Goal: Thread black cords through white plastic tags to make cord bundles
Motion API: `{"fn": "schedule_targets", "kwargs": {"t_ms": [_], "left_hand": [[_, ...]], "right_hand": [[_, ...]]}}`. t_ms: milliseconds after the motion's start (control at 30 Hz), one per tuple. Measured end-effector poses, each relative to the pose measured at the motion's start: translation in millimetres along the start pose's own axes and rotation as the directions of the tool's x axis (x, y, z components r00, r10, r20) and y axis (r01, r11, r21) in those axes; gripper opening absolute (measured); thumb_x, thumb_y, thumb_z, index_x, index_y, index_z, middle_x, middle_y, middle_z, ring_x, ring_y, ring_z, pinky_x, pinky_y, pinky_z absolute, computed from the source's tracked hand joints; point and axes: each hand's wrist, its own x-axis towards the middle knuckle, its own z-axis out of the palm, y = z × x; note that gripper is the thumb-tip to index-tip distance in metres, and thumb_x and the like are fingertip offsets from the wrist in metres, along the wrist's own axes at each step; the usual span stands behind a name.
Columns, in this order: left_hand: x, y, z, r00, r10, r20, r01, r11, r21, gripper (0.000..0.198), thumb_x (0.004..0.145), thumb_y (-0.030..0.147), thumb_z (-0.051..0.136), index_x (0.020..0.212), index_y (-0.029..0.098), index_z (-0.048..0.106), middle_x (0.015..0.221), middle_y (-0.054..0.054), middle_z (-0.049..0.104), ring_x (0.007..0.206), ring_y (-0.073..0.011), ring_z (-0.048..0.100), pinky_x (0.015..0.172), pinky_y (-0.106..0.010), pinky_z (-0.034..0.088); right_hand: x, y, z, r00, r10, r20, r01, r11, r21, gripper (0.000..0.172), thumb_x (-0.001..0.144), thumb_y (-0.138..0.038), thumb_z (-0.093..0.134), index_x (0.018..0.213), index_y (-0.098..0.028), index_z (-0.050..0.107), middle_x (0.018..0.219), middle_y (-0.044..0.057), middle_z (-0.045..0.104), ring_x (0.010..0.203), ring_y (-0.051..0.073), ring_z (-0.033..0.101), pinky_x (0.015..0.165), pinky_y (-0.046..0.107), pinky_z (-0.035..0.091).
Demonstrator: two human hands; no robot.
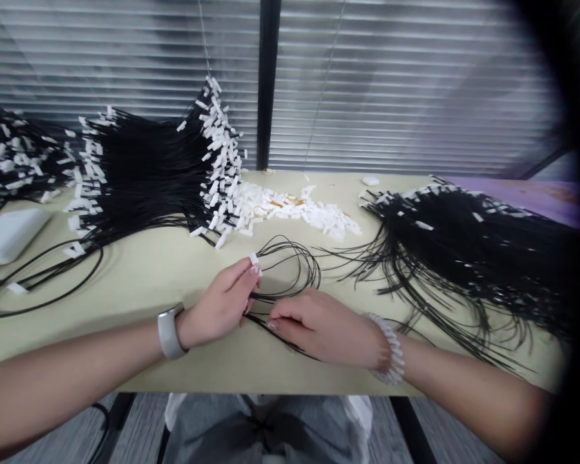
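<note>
My left hand (222, 299) is closed around a small looped bunch of thin black cables (318, 267), just above the table's front half. A white piece (254, 259), possibly a connector or sleeve, shows at its fingertips. Close on the right, my right hand (326, 328) has thumb and fingers pinched on strands of the same bunch, which run under it. What exactly lies between those fingertips is partly hidden. Beyond both hands is a heap of small white pieces (328, 219) on the table (174, 258).
A large stack of black cables (149, 167) with white ends stands at back left, more cables (24, 154) beside it. Loose black cables (464, 245) spread across the right, by a purple sheet (522, 193). A white box-like device (14, 233) sits far left. Window blinds (391, 84) rise behind.
</note>
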Motion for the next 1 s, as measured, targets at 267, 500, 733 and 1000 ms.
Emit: {"fn": "schedule_targets", "kwargs": {"t_ms": [267, 500, 733, 1000], "left_hand": [[-0.8, 0.7, 0.4, 1.000, 0.014, 0.011, -0.015, 0.999, 0.030, 0.033, 0.089, 0.046, 0.031, 0.074, 0.018, 0.042, 0.063, 0.003, 0.041, 0.046, -0.0071, 0.037, 0.040, -0.018, 0.033], [-0.1, -0.2, 0.5, 1.000, 0.018, 0.017, -0.018, 1.000, 0.024, 0.033, 0.088, 0.045, 0.032, 0.074, 0.018, 0.043, 0.061, 0.003, 0.042, 0.045, -0.0077, 0.038, 0.039, -0.018, 0.032], [-0.1, -1.3, -0.1, 1.000, 0.012, 0.018, -0.013, 0.999, 0.038, 0.034, 0.088, 0.047, 0.032, 0.074, 0.018, 0.043, 0.063, 0.002, 0.041, 0.046, -0.0072, 0.037, 0.039, -0.018, 0.032], [0.5, -0.4, -0.4, 1.000, -0.002, 0.023, 0.000, 0.999, 0.053, 0.035, 0.089, 0.047, 0.031, 0.074, 0.018, 0.043, 0.064, 0.003, 0.040, 0.046, -0.0066, 0.037, 0.040, -0.018, 0.032]], "right_hand": [[-1.8, -1.1, 0.6, 1.000, 0.010, 0.004, -0.010, 0.999, -0.039, 0.021, 0.086, -0.027, 0.044, 0.080, -0.019, 0.062, 0.069, -0.001, 0.063, 0.061, 0.009, 0.052, 0.056, 0.022, 0.028], [-2.2, -0.4, 4.1, 1.000, -0.023, 0.011, 0.024, 0.993, -0.117, 0.025, 0.086, -0.028, 0.042, 0.077, -0.019, 0.063, 0.067, -0.001, 0.063, 0.062, 0.011, 0.053, 0.056, 0.025, 0.027], [-1.4, -1.6, 3.4, 1.000, 0.001, -0.010, -0.002, 0.995, -0.098, 0.021, 0.086, -0.028, 0.043, 0.075, -0.019, 0.059, 0.067, -0.001, 0.062, 0.061, 0.009, 0.052, 0.055, 0.023, 0.026], [0.1, -1.2, 0.4, 0.997, 0.074, -0.016, -0.074, 0.997, -0.014, 0.034, 0.090, -0.029, 0.037, 0.062, -0.015, 0.050, 0.052, -0.002, 0.053, 0.049, 0.005, 0.043, 0.051, 0.020, 0.024]]}}
